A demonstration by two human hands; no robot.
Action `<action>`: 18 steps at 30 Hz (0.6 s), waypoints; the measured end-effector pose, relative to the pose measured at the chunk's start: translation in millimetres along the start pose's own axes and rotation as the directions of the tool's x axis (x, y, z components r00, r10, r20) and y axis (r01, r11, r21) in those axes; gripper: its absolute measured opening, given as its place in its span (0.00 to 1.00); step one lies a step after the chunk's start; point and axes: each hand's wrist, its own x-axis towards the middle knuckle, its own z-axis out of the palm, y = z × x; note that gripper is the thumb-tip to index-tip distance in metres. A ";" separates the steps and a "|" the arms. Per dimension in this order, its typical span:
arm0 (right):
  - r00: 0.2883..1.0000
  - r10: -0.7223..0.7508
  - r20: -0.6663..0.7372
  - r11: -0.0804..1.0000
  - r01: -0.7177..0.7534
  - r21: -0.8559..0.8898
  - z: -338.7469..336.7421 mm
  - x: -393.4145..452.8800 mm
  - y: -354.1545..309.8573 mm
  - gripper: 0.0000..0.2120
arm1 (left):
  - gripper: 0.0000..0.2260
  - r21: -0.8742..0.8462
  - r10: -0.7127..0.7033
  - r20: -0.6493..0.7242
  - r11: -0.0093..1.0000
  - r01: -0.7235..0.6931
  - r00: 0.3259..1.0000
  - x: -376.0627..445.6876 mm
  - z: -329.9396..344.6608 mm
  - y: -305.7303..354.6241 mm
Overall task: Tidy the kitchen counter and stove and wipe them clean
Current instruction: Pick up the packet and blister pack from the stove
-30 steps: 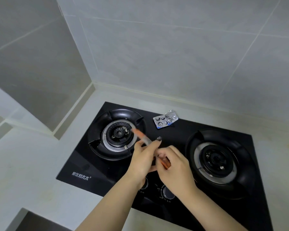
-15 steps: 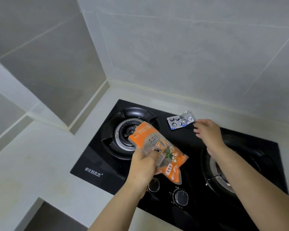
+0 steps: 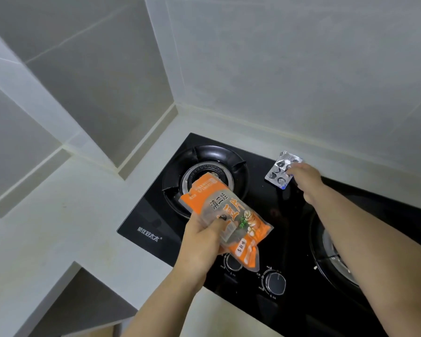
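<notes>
A black glass gas stove (image 3: 156, 212) is set into the pale counter (image 3: 71, 227). My left hand (image 3: 202, 239) grips an orange snack packet (image 3: 226, 215) above the stove's left burner (image 3: 204, 171), thumb across its front. At the stove's back edge, my right hand (image 3: 306, 181) pinches a silver blister pack (image 3: 281, 172) by its right side, and the pack is tilted up off the glass.
Two control knobs (image 3: 275, 283) sit at the stove's front, the left one partly behind the packet. The right burner (image 3: 331, 251) is mostly hidden under my right forearm. Grey tiled walls (image 3: 277, 69) meet in a corner behind the stove. A dark opening (image 3: 83, 305) lies at the lower left.
My right hand let go of the orange packet, reached to the back of the stove and took hold of the blister pack. My left hand keeps the packet, turned face up.
</notes>
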 end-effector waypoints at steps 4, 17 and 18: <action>0.997 0.054 0.053 0.996 -0.057 0.066 3.8 -4.5 -4.4 0.12 | 0.10 0.006 0.001 -0.037 1.000 0.000 0.999 -4.0 -4.9 -3.8; 0.997 -0.069 0.023 0.993 0.066 0.100 6.3 -51.8 13.4 0.16 | 0.10 -0.029 0.029 -0.069 0.999 -0.031 0.997 -20.6 -19.5 -3.7; 0.995 -0.101 0.022 0.991 0.099 0.095 4.9 -59.5 14.7 0.17 | 0.10 -0.028 0.039 -0.063 0.999 -0.041 0.997 -23.0 -21.1 -3.6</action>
